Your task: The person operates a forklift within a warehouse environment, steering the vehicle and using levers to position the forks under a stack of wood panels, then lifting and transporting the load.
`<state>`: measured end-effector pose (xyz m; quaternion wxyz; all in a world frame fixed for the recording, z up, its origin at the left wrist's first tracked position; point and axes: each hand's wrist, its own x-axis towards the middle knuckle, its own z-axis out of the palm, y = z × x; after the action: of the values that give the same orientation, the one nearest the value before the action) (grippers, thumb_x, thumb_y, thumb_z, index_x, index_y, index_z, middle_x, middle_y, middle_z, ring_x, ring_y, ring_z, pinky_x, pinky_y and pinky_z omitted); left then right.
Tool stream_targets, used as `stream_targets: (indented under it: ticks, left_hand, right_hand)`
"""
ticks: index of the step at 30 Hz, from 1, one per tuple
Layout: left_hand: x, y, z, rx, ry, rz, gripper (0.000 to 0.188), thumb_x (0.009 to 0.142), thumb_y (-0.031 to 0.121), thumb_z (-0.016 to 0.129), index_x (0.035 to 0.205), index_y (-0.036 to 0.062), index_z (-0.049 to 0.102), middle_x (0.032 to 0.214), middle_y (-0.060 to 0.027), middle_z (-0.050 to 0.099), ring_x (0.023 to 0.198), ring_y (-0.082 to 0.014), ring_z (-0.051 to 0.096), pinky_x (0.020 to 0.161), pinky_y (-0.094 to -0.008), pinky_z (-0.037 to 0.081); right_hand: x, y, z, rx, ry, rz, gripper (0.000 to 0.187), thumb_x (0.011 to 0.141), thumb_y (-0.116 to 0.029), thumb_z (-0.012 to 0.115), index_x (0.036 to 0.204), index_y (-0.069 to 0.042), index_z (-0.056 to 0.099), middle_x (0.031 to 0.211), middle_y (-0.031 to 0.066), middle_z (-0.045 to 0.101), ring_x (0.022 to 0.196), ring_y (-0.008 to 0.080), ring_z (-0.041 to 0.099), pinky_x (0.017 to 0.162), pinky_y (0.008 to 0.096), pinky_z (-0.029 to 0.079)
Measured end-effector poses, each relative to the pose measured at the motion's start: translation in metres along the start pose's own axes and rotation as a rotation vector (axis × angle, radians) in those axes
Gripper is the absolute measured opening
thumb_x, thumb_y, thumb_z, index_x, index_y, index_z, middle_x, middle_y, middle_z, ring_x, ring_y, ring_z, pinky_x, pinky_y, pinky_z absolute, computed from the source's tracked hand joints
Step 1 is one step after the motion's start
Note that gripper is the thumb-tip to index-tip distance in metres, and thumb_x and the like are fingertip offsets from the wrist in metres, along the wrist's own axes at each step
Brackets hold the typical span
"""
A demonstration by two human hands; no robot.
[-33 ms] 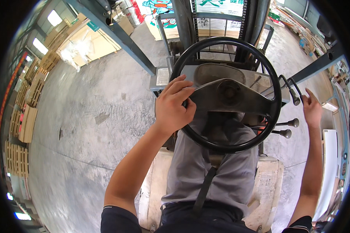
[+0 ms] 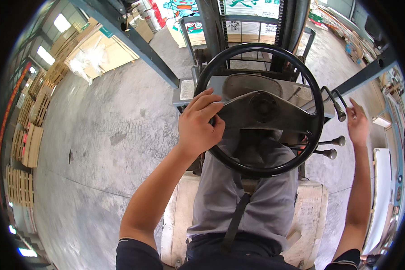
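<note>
I sit at the controls of a forklift, facing a black steering wheel. My left hand is on the left side of its rim, fingers bent over it and thumb turned inward. To the right of the wheel, my right hand has its fingers around the end of a bent black control lever; its knob is mostly hidden by them. Just left of those fingers, a second bent lever with a metal knob stands free. Two straight levers with round knobs stick out lower down.
Ahead rises the mast, with white printed stacks beyond it. Slanted posts flank the cab. Wooden pallets and a pale board stack stand along the left. A white panel is at the right. Grey concrete floor surrounds the truck.
My right hand has shifted slightly at the lever, its fingers a little more bent, with a shiny bit showing between them. My left hand keeps its place on the wheel.
</note>
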<state>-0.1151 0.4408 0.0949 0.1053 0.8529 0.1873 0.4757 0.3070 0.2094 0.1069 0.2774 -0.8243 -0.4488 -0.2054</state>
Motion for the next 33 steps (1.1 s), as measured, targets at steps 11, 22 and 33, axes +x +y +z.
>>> stream_targets:
  ticks: [11,22,33]
  left_hand:
    - [-0.027,0.118,0.083,-0.309,-0.297,0.312,0.022,0.055,0.004,0.065,0.077,-0.0002,0.067,0.102,-0.0148,0.063,0.113,-0.0343,0.055,0.098,-0.0446,0.045]
    - [0.182,0.008,0.102,0.199,-0.278,-0.276,0.022,0.072,0.023,0.06,0.081,0.0054,0.07,0.091,-0.0123,0.066,0.089,-0.0275,0.065,0.078,-0.0382,0.054]
    - [-0.041,0.097,0.051,-0.241,-0.204,0.081,0.016,0.061,-0.001,0.063,0.076,0.0003,0.068,0.111,-0.0154,0.064,0.116,-0.035,0.056,0.098,-0.0435,0.046]
  right_hand:
    - [-0.037,-0.019,0.049,-0.072,0.012,0.143,0.033,0.093,-0.021,0.051,0.123,-0.008,0.058,0.098,0.0215,0.065,0.089,0.0372,0.063,0.075,0.0444,0.05]
    - [-0.014,-0.014,0.048,-0.054,0.025,0.179,0.032,0.09,-0.019,0.053,0.119,-0.008,0.06,0.097,0.0218,0.065,0.087,0.0378,0.063,0.076,0.0444,0.049]
    - [-0.009,-0.02,0.051,-0.049,0.032,0.182,0.033,0.09,-0.02,0.052,0.119,-0.007,0.061,0.096,0.0217,0.066,0.085,0.0372,0.064,0.076,0.0437,0.049]
